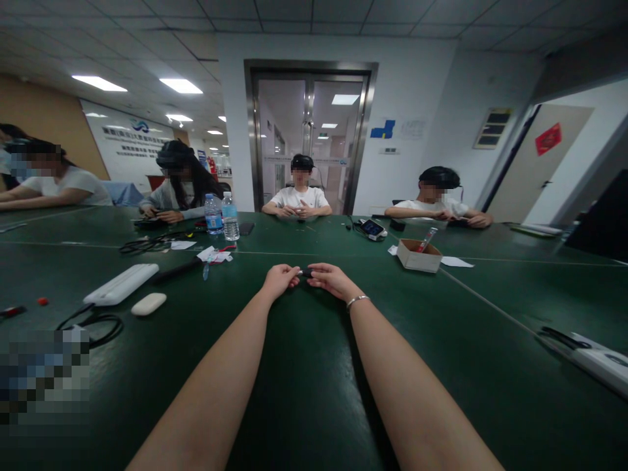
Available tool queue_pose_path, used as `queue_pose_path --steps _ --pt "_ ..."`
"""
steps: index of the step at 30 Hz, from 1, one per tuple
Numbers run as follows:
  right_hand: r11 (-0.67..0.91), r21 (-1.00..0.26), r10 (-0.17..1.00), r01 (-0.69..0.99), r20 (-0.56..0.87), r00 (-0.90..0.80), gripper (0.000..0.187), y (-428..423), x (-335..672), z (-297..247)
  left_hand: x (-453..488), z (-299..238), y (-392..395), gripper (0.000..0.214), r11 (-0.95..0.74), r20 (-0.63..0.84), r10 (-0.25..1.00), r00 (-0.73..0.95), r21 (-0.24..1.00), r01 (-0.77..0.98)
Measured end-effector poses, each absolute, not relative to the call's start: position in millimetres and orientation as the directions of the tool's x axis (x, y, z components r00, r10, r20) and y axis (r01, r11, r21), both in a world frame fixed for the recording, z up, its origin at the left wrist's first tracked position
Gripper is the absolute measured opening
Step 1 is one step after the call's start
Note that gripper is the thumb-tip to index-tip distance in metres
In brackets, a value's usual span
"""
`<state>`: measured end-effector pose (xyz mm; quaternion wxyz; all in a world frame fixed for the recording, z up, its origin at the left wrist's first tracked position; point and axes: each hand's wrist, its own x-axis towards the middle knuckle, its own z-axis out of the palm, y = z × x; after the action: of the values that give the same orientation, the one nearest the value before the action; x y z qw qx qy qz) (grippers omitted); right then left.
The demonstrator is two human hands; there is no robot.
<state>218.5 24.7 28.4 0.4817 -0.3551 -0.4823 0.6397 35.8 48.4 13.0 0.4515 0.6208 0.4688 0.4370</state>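
Between my two hands, just above the green table (299, 360), is a small dark object (307, 273) with a pale or metallic tip on its left end; its exact kind is too small to make out. My left hand (280, 281) pinches the pale tip between thumb and fingertips. The dark body is pinched by my right hand (334, 281), its fingers pointing left. A silver bracelet (357, 301) circles my right wrist. Both forearms stretch forward over the table, and the fingers cover part of the object.
To the left lie a white power strip (122, 285), a white mouse (149, 304) and black cables (105, 330). Two water bottles (230, 217) stand farther back. A small open box (419, 256) sits right of centre. Several people with headsets sit around the table.
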Motion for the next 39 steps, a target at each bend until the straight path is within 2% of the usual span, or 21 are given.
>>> queue_pose_path --steps 39 --pt "-0.081 -0.952 0.948 -0.294 0.017 -0.318 0.026 31.3 220.8 22.9 36.0 12.3 47.4 0.040 -0.213 0.153 0.968 0.199 0.922 0.325"
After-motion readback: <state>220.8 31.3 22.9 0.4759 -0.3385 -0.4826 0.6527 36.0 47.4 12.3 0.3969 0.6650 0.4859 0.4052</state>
